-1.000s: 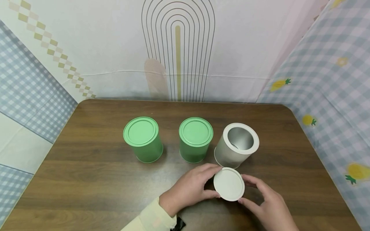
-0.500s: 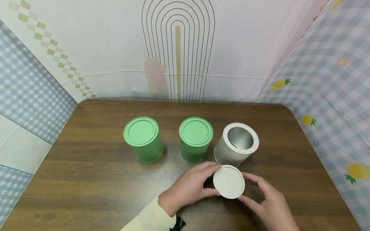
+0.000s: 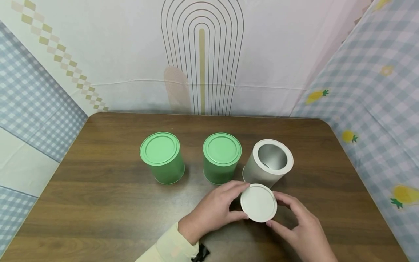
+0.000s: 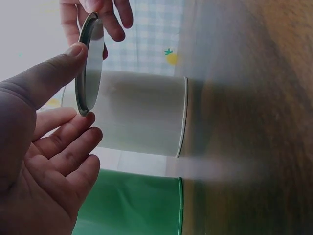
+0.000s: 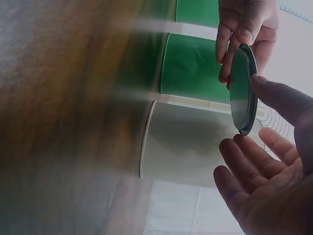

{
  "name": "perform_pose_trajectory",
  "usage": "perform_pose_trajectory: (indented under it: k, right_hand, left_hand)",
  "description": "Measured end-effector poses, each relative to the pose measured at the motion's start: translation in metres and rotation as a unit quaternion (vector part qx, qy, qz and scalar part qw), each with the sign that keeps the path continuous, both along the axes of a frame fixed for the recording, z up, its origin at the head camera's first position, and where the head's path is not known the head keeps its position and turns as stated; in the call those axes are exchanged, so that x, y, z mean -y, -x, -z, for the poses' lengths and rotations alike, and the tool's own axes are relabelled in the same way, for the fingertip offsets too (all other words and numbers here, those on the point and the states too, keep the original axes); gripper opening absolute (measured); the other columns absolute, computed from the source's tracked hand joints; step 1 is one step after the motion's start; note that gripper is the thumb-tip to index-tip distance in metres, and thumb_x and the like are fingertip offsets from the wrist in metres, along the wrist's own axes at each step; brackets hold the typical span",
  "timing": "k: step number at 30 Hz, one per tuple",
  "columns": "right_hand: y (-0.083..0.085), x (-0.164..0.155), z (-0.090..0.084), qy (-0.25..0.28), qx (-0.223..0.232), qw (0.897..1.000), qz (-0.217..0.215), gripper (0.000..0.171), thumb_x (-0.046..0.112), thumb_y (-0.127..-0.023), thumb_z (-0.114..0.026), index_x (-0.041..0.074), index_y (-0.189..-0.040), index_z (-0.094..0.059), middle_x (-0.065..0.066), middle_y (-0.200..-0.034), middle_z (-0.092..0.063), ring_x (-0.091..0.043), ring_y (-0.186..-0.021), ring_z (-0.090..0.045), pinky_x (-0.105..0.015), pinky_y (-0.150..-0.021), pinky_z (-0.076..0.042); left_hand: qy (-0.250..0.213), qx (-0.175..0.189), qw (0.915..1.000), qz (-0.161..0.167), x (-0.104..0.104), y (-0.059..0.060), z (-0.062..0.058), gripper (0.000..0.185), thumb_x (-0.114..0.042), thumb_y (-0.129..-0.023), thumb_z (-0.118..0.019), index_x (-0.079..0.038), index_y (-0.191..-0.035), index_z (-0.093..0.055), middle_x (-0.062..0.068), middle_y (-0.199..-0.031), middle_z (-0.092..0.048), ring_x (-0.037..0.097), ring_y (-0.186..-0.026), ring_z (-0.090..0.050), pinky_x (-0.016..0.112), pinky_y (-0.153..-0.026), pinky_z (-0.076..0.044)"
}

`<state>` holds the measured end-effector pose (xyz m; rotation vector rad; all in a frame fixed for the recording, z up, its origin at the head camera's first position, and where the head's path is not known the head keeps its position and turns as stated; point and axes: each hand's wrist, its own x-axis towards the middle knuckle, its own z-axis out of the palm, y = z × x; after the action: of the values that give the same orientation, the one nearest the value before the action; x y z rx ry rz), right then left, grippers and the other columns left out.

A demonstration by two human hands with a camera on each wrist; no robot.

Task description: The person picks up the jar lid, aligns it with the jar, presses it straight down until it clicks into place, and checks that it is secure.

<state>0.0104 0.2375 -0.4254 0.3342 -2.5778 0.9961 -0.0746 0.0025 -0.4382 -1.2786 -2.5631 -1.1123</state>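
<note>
Fingertips of the left hand (image 3: 214, 211) and right hand (image 3: 302, 227) pinch the round cream-white metal lid (image 3: 258, 202) by its rim, held level above the worktop (image 3: 98, 203), just before the open cream tin (image 3: 268, 163).

White lid (image 3: 258, 202) carried slightly up and toward the open white tin (image 3: 269, 163), seemingly raised off the table, both hands following.

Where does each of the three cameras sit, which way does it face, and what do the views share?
Head: worn high, looks forward and down at the table, two green tins and the open white tin; both hands and a sleeve show.
Left wrist: sideways past the left hand gripping the white lid.
Right wrist: sideways past the right hand pinching that lid.
Shared: all three show the lid, the white tin and both hands.
</note>
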Motion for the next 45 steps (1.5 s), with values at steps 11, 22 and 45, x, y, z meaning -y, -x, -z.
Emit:
perform_pose_trajectory:
  k: [11, 22, 45]
  right_hand:
    - [0.003, 0.002, -0.006, -0.004, -0.005, 1.0, 0.001, 0.078, 0.0, -0.061, -0.094, 0.011, -0.132, -0.062, -0.001, -0.127, -0.065, 0.002, -0.112, -0.057, -0.005, -0.097, -0.036]
    - [0.004, 0.003, -0.013, -0.003, -0.009, 1.0, 0.0, 0.079, -0.001, -0.062, -0.093, 0.013, -0.133, -0.062, -0.001, -0.129, -0.066, 0.009, -0.122, -0.051, -0.004, -0.101, -0.034]
    - [0.008, -0.006, -0.036, 0.006, -0.019, 1.0, -0.001, 0.077, -0.003, -0.064, -0.091, 0.01, -0.134, -0.062, -0.005, -0.135, -0.064, 0.002, -0.129, -0.051, -0.01, -0.106, -0.035]
  left_hand:
    - [-0.001, 0.026, 0.9995, -0.019, 0.001, -0.001, -0.009, 0.072, -0.031, -0.08, -0.087, -0.009, -0.142, -0.056, 0.0, -0.137, -0.058, 0.013, -0.125, -0.057, 0.026, -0.106, -0.045]
    - [-0.019, 0.011, 0.9995, -0.023, 0.003, -0.001, -0.015, 0.072, -0.03, -0.08, -0.087, -0.007, -0.141, -0.056, 0.001, -0.138, -0.058, 0.014, -0.126, -0.057, 0.028, -0.104, -0.047]
    - [-0.055, -0.034, 0.9979, -0.008, -0.007, 0.008, -0.034, 0.072, -0.027, -0.08, -0.087, -0.005, -0.141, -0.055, 0.004, -0.139, -0.058, 0.017, -0.129, -0.055, 0.026, -0.108, -0.044]
